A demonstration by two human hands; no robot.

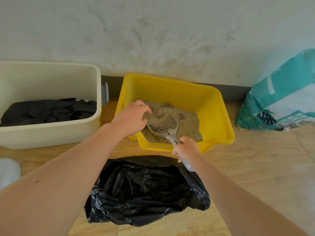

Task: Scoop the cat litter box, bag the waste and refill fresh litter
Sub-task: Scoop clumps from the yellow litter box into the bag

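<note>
Plywood floor meets a scuffed white wall. The right hand grips the handle of the grey scoop, which sits heaped with litter in the yellow litter box. The left hand curls at the scoop's left edge; I cannot tell whether it grips anything. The black bag lies just behind both hands.

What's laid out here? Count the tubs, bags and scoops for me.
Tubs: 2 (yellow tub, cream tub)
Bags: 2 (black bag, teal sack)
Scoops: 1 (scoop)
Total: 5
Not counted: the dark heap in the cream tub; I cannot tell what it is.
</note>
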